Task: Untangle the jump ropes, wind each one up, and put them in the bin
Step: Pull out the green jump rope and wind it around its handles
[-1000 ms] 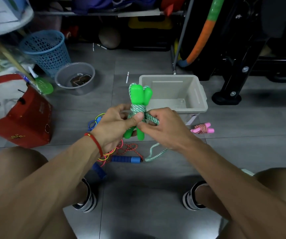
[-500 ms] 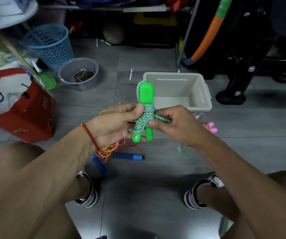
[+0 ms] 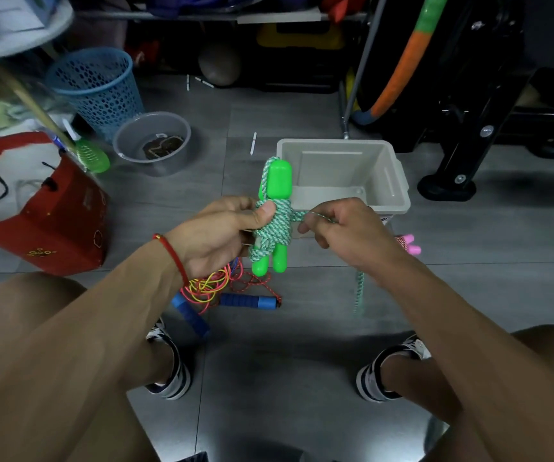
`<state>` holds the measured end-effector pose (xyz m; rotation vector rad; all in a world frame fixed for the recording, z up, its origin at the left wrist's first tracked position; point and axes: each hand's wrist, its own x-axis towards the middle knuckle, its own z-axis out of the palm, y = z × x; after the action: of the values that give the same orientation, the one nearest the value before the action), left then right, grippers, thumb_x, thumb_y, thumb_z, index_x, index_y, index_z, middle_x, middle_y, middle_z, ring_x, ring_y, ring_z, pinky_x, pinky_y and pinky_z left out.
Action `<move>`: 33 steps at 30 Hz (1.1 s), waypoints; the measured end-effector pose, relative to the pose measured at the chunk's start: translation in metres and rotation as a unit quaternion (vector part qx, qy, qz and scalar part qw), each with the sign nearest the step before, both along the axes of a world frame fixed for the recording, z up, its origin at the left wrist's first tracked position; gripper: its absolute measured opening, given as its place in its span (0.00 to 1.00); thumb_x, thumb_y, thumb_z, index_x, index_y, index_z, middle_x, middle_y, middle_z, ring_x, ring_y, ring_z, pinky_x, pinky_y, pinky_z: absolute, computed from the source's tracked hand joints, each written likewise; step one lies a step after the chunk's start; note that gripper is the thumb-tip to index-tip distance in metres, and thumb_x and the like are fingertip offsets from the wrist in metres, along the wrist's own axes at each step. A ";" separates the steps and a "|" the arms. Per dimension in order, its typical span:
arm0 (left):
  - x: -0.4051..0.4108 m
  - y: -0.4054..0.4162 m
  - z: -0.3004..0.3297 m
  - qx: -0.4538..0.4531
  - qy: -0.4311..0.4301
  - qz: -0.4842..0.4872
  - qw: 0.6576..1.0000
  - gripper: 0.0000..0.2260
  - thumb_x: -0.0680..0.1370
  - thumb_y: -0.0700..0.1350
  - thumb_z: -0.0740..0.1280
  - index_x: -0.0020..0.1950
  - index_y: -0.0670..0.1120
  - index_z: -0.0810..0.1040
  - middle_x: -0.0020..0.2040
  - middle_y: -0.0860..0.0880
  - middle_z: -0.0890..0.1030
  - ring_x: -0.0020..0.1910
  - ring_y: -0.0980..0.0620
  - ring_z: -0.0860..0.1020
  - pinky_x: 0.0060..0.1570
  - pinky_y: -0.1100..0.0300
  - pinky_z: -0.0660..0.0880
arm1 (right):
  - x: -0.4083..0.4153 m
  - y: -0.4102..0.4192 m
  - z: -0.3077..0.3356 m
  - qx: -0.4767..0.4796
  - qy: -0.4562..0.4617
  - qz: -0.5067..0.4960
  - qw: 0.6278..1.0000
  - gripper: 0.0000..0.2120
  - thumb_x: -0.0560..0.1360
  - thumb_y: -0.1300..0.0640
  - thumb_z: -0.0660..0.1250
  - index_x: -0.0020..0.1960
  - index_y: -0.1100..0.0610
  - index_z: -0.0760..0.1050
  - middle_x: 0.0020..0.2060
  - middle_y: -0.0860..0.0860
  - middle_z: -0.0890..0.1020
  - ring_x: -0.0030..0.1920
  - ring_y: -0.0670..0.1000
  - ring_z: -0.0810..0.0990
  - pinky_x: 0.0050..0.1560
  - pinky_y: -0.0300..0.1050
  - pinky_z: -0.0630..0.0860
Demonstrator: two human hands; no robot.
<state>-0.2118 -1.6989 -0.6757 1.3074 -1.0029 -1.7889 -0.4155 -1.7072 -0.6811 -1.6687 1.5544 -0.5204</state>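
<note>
My left hand (image 3: 217,235) grips the green jump rope bundle (image 3: 273,216), two bright green handles held upright with green-white cord wound round their middle. My right hand (image 3: 342,231) pinches the free end of that cord, pulled taut to the right; the loose tail (image 3: 359,291) hangs down below my wrist. Behind the bundle stands the grey bin (image 3: 399,181), nothing visible inside it. A blue-handled rope (image 3: 249,300) lies tangled with a neon multicolour cord (image 3: 207,286) on the floor under my left hand. A wound pink-handled rope (image 3: 409,245) lies to the right, partly hidden by my right arm.
A red paper bag (image 3: 52,215) stands at left, with a blue mesh basket (image 3: 97,88) and a clear round tub (image 3: 152,141) behind it. Black equipment (image 3: 469,128) and a hoop fill the back right. My knees and shoes frame the grey floor below.
The cord was wound further round the green handles. My right hand has pulled the free end out to the right, and the loose tail has lifted off the floor.
</note>
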 end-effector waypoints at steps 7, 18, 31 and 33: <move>-0.008 -0.002 -0.014 -0.028 -0.048 0.038 0.998 0.13 0.76 0.47 0.72 0.54 0.41 0.76 0.45 0.43 0.84 0.46 0.45 0.81 0.48 0.51 0.76 | 0.010 0.011 0.000 -0.049 0.040 -0.001 0.998 0.19 0.79 0.51 0.66 0.31 0.54 0.78 0.20 0.43 0.74 0.25 0.43 0.71 0.30 0.31 0.63; -0.020 0.007 -0.015 -0.032 0.023 0.075 0.996 0.15 0.73 0.41 0.74 0.50 0.45 0.68 0.38 0.46 0.84 0.34 0.51 0.82 0.32 0.60 0.75 | 0.009 0.010 -0.007 -0.083 -0.055 -0.015 0.995 0.18 0.70 0.41 0.77 0.37 0.56 0.85 0.24 0.58 0.75 0.26 0.46 0.66 0.30 0.41 0.64; 0.001 0.004 -0.016 0.053 0.212 -0.097 0.971 0.33 0.72 0.53 0.75 0.72 0.40 0.72 0.67 0.41 0.76 0.62 0.44 0.77 0.54 0.45 0.78 | -0.013 0.005 0.000 -0.015 -0.219 0.063 0.973 0.10 0.75 0.55 0.73 0.47 0.61 0.86 0.26 0.51 0.76 0.30 0.43 0.71 0.37 0.33 0.69; 0.002 0.005 -0.017 0.055 0.217 -0.131 0.966 0.33 0.75 0.54 0.72 0.75 0.41 0.68 0.68 0.38 0.74 0.64 0.43 0.75 0.56 0.47 0.77 | -0.013 0.004 0.000 -0.018 -0.221 0.081 0.972 0.08 0.75 0.55 0.72 0.44 0.60 0.86 0.26 0.49 0.78 0.31 0.42 0.74 0.38 0.32 0.71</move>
<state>-0.2095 -1.6944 -0.6927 0.8099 -0.8648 -2.2339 -0.4286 -1.7031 -0.6809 -1.5569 1.0828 -0.7753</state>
